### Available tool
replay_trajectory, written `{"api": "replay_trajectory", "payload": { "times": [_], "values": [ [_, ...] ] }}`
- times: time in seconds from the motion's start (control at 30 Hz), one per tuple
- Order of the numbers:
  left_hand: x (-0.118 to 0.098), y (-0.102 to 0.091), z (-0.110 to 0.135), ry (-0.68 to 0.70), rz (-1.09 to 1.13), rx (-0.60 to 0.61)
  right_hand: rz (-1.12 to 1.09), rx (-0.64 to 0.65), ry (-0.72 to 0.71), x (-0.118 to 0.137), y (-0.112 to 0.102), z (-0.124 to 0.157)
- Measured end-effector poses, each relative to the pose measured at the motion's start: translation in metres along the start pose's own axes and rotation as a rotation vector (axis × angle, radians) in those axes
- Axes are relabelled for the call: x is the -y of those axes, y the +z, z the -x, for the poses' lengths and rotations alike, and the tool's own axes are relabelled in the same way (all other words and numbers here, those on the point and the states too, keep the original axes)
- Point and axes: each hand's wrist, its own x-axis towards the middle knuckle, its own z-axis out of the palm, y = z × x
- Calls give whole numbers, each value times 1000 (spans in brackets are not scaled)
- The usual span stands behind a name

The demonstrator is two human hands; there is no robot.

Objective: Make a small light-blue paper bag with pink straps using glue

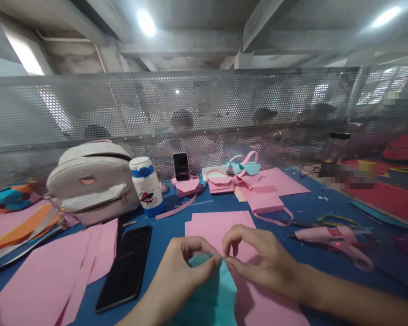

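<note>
A light-blue folded paper piece is held up near the table's front edge. My left hand pinches its top edge between thumb and forefinger. Close beside it, my right hand has thumb and forefinger pinched together at the paper's top corner. Pink paper sheets lie flat beneath both hands. The lower part of the blue paper runs out of the picture.
A pink glue gun rests at the right, with scissors behind it. Small pink paper bags stand at the back. At the left are a black phone, a white backpack, a bottle and pink sheets.
</note>
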Motion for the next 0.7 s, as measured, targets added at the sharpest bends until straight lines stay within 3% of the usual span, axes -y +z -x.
{"api": "replay_trajectory", "payload": {
  "times": [0.7],
  "values": [
    [2,3,1,17,-4,3,33,25,-23,3,0,3]
  ]
}}
